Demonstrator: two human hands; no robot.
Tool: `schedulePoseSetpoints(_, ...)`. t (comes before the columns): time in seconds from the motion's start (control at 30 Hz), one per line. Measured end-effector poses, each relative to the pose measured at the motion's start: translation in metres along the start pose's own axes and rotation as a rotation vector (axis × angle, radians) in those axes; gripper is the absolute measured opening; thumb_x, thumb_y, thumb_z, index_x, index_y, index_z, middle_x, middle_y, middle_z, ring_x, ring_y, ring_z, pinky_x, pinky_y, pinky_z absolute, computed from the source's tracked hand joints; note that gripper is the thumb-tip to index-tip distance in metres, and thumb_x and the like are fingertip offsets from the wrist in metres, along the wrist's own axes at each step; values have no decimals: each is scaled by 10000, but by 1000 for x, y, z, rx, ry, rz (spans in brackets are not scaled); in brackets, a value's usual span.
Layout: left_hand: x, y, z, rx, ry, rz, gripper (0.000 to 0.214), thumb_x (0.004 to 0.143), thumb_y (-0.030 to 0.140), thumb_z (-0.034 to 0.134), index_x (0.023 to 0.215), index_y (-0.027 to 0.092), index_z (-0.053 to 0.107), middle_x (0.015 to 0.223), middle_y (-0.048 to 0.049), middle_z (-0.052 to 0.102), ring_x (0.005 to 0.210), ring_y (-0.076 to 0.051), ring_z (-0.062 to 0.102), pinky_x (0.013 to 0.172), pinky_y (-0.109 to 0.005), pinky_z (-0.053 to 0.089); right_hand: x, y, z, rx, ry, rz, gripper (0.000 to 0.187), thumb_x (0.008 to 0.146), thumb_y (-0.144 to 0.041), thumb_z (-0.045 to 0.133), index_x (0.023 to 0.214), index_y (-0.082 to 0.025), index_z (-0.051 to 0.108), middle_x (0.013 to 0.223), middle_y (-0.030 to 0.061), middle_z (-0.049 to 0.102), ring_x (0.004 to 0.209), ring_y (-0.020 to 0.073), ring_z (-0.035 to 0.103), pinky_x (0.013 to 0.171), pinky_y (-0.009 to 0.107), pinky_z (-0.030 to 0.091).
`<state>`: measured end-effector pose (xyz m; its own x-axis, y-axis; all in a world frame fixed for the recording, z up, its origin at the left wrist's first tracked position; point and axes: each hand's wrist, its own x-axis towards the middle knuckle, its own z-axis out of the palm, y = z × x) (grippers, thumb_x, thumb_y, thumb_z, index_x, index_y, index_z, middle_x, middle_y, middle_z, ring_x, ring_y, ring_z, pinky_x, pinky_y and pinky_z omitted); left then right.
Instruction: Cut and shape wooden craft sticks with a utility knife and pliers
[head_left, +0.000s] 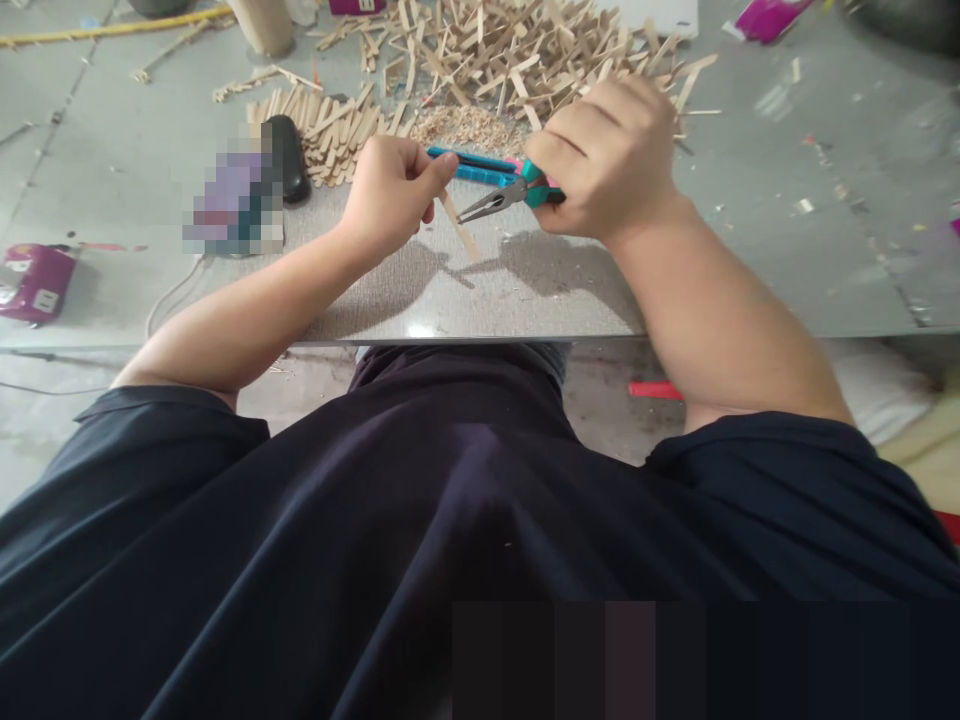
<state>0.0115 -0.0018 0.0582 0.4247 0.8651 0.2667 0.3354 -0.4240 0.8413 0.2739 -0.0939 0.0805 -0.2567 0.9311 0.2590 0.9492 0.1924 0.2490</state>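
Observation:
Between the thumb and fingers of my left hand (394, 190) is a flat wooden craft stick (466, 240), pointing down and toward me. My right hand (611, 160) is closed round the green and black handles of long-nose pliers (491, 203). The pliers' jaw tips reach the stick just below my left fingers; whether they grip it firmly I cannot tell. Behind both hands lies a blue utility knife (480, 168), partly covered by the pliers and my right hand. A pinkish thing beside the knife is mostly hidden.
A large heap of loose sticks (517, 50) lies at the back, with a neater pile (337, 130) to the left and small wood chips (472, 130) between. A black case-like object (287, 158) lies left of the neater pile. A purple box (37, 283) sits far left. The table's front edge (480, 340) is close to me.

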Motion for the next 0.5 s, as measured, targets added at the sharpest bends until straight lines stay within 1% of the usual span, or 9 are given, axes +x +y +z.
schedulePoseSetpoints(0.03,-4,6,-3,16,-100,-26,460,793,699,792,553,359,595,518,-18,655,558,-189,518,604,-427,405,-1,-1,-6,23,-65,-45,602,1117,-542,284,1491,-397,733,1443,155,736,1301,461,545,1061,651,405)
schedulePoseSetpoints(0.07,-8,12,-7,32,-129,-72,421,801,653,782,571,351,597,557,-21,684,581,-193,548,612,-424,405,-2,-2,-13,36,-99,-49,672,1125,-519,208,1538,-386,721,1467,170,722,1332,476,543,1080,665,407)
schedulePoseSetpoints(0.13,-15,22,-12,39,-147,-118,412,799,601,766,572,333,550,593,-27,697,603,-195,573,620,-421,402,-4,-5,-23,52,-153,-48,745,1129,-501,139,1618,-374,685,1505,185,701,1376,493,539,1112,684,406)
schedulePoseSetpoints(0.17,-17,26,-13,36,-144,-129,404,789,589,763,575,330,539,602,-29,697,601,-196,573,620,-422,399,-4,-6,-26,57,-167,-37,749,1128,-494,138,1636,-370,674,1512,188,698,1389,499,538,1125,692,406)
schedulePoseSetpoints(0.23,-19,28,-14,38,-143,-133,390,775,591,756,584,330,538,613,-33,698,602,-197,571,623,-425,397,-4,-9,-27,68,-196,-27,702,1132,-484,201,1647,-360,663,1524,185,699,1406,502,546,1144,698,412)
schedulePoseSetpoints(0.33,-18,25,-11,63,-150,-128,409,785,636,728,589,340,524,602,-34,692,617,-198,563,634,-429,395,-2,-11,-22,100,-206,-2,603,1116,-475,352,1589,-318,692,1521,183,710,1415,509,569,1160,694,428)
schedulePoseSetpoints(0.4,-15,21,-8,63,-160,-103,422,813,670,692,604,353,509,595,-28,684,628,-196,558,647,-431,398,-2,-12,-18,174,-208,4,553,1084,-498,458,1532,-307,721,1521,177,716,1419,507,584,1182,682,434)
schedulePoseSetpoints(0.5,-12,14,-6,37,-157,-48,400,844,691,645,647,370,511,617,-18,686,642,-204,576,660,-442,397,-1,-11,-12,332,-233,9,496,1000,-518,611,1437,-336,761,1469,149,754,1413,497,607,1202,669,447)
